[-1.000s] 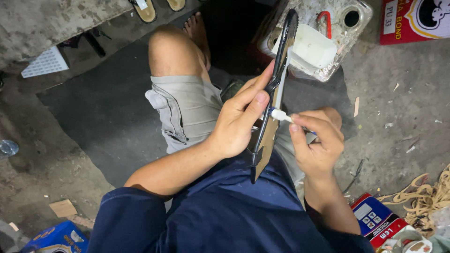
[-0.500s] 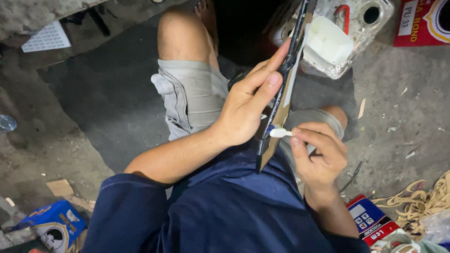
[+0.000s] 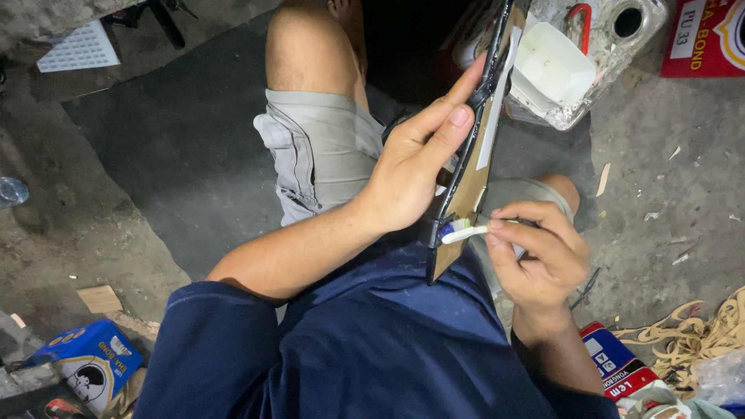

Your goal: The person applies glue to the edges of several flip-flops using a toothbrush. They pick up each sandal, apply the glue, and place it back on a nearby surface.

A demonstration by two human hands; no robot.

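Observation:
My left hand (image 3: 419, 167) grips a long, thin shoe sole (image 3: 473, 155), black at its edge and brown on its face, holding it on edge over my lap. In my right hand (image 3: 535, 252) is a small white toothbrush (image 3: 462, 233), its bristle head pressed against the lower part of the sole's brown face. I sit on the ground in grey shorts and a dark blue shirt, one bare knee raised at the top of the view.
A glue-crusted white container (image 3: 597, 54) with a white plastic scoop stands just beyond the sole. A red carton (image 3: 702, 35) lies top right, a red and blue box (image 3: 613, 361) and tan rubber strips (image 3: 698, 334) lower right, a blue box (image 3: 93, 365) lower left.
The toothbrush head has slid down along the sole's brown face toward its lower end. My view has shifted slightly, and both hands keep their grip.

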